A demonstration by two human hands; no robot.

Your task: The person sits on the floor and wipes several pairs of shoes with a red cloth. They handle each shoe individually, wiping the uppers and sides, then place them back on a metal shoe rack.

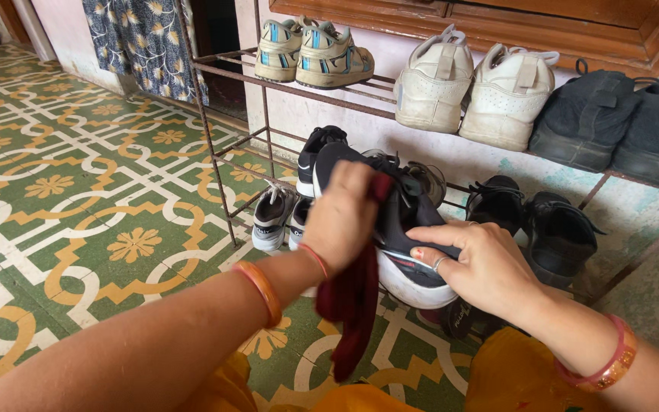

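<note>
Both hands work on one black shoe (402, 221) held in front of the rack (226, 152). Left hand (342, 217) is closed around a dark red cloth (352, 305), pressing the bunched top of it against the shoe's upper while the rest of the cloth hangs down below the wrist. Right hand (482, 267) is partly open, fingers spread over the side of the shoe and its white sole (413, 290), steadying it from the right; a ring shows on one finger. The shoe sits tilted, toe pointing up and away, between the two hands and just before the lower shelf. Around them, largest first: the patterned tile floor (78, 214) in green, white and yellow fills the left half of the view; the metal rack stands against a pale wall, with a wooden frame above it. A flowered blue curtain (143, 42) hangs at the top left. On the upper shelf stand a black pair (612, 126), a white pair (470, 88) and a beige pair with blue stripes (310, 53). On the lower level are another black pair (535, 225) to the right and grey sneakers (274, 217) to the left, on the floor. Orange bangles (262, 291) circle both wrists, and yellow clothing shows at the bottom edge.
</note>
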